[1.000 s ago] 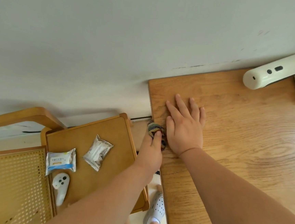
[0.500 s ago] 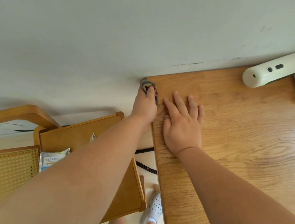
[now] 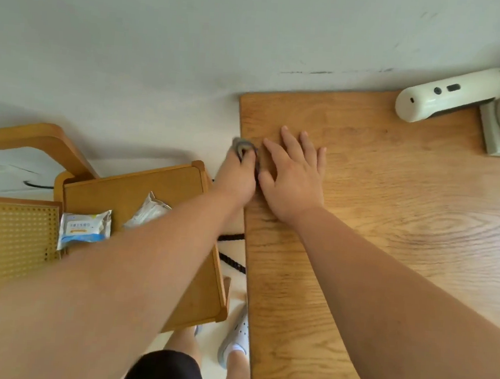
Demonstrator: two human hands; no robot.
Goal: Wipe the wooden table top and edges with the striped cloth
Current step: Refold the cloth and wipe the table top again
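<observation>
Pressing the cloth (image 3: 244,149) against the table's (image 3: 390,232) left edge, a little short of the far left corner, the left hand (image 3: 237,176) has its fingers curled shut around the bunched fabric, which lets it rub the narrow side face rather than the top. The right hand (image 3: 293,178) lies flat on the top just beside it, fingers spread a little and holding nothing, probably to brace the body while leaning over. Half a second ago the cloth was up at the far left corner by the wall; it has since slid back along the edge toward the person. The right hand has not moved.
</observation>
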